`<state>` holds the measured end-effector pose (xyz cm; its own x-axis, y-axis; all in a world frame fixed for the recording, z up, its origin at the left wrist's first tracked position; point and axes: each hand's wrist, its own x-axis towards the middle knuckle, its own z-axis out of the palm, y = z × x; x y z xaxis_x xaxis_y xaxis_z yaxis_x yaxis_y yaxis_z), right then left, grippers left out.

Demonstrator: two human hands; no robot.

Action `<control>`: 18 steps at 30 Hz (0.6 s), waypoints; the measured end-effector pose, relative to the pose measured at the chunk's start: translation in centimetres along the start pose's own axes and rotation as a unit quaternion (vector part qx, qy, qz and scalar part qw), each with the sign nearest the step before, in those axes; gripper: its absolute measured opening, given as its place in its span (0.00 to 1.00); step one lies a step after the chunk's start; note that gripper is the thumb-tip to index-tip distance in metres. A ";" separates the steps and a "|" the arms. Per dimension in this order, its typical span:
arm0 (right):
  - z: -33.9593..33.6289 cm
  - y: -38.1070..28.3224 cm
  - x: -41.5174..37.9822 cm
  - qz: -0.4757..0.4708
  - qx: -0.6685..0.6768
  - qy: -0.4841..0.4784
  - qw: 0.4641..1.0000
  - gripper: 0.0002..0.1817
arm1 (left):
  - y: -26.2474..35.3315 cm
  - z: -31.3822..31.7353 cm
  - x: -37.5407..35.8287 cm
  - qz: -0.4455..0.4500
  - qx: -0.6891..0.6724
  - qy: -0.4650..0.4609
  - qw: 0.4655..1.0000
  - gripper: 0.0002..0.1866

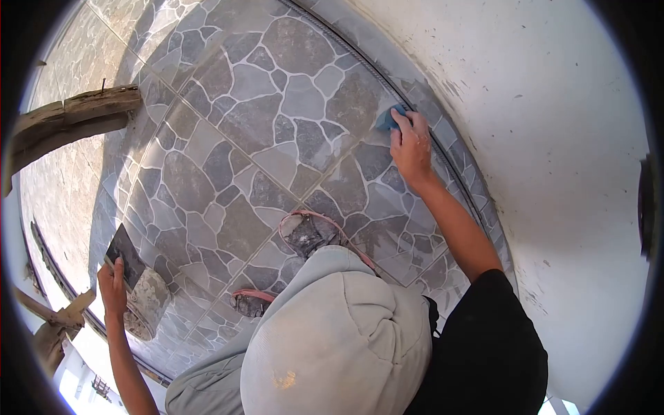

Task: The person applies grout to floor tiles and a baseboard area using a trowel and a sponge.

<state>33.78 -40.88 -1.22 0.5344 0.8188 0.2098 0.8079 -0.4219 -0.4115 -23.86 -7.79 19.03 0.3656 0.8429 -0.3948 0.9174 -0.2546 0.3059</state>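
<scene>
My right hand (411, 146) presses a blue sponge (389, 119) onto the stone-pattern tile floor (263, 117), close to where the floor meets the white wall (546, 124). My left hand (113, 286) holds a flat dark trowel blade (125, 254) at the lower left, just above a grimy bucket (147, 305) that stands on the tiles. My bent knees in grey trousers (335, 332) fill the lower middle of the view.
My feet wear dusty sandals with pink straps (311, 232) on the tiles. Rough wooden beams (69, 117) lie at the upper left, and more timber pieces (59, 325) sit at the lower left beyond the floor's edge.
</scene>
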 end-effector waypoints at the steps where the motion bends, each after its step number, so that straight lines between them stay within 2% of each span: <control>1: 0.9 0.2 1.5 0.031 -0.005 0.076 0.997 0.20 | -2.3 -0.3 2.2 0.034 0.059 0.018 0.998 0.22; 2: 1.5 -0.5 1.2 0.033 -0.006 0.076 0.997 0.20 | -4.5 -0.3 4.2 0.069 0.116 0.035 0.990 0.21; 4: 1.9 -1.6 0.5 -0.021 0.054 0.043 0.997 0.18 | -1.6 -1.0 6.6 0.028 0.023 0.004 0.999 0.21; 5: 1.0 -2.3 -1.2 -0.079 0.069 0.003 0.994 0.16 | -1.7 -1.2 7.4 0.046 0.019 0.037 0.998 0.21; 6: 0.4 -1.5 -0.9 -0.077 0.068 0.001 0.995 0.16 | -1.8 -1.7 7.9 0.046 0.030 0.052 0.997 0.21; 8: -0.9 0.4 0.3 -0.071 -0.047 -0.003 0.996 0.17 | -3.4 -2.4 8.7 0.032 0.030 0.048 0.998 0.22; 10: -0.1 -0.2 1.2 -0.047 -0.064 0.013 0.997 0.17 | -5.2 -2.2 9.2 0.016 0.036 0.036 0.999 0.22; 12: -0.2 -0.2 1.5 -0.027 -0.085 0.042 0.995 0.17 | -5.8 -1.5 9.4 0.019 0.051 0.073 0.996 0.22; 14: -1.1 -0.6 -1.0 -0.076 -0.008 -0.046 0.996 0.16 | -7.3 -0.9 9.4 0.019 0.034 0.086 0.996 0.23; 15: -1.1 0.0 0.1 -0.079 -0.013 -0.048 0.996 0.16 | -8.4 -0.7 9.4 0.015 0.022 0.103 0.994 0.23; 17: -0.4 1.4 3.1 -0.087 -0.071 0.022 0.993 0.15 | -13.2 -1.5 10.3 -0.005 0.055 0.112 0.992 0.25; 18: -0.2 1.4 3.7 -0.089 -0.072 0.023 0.993 0.15 | -14.8 -2.2 11.0 -0.027 0.061 0.101 0.993 0.26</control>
<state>36.90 -38.52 -0.87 0.3875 0.8685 0.3091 0.9162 -0.3258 -0.2332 -33.73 6.30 12.11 0.2876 0.9315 -0.2229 0.9516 -0.2515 0.1765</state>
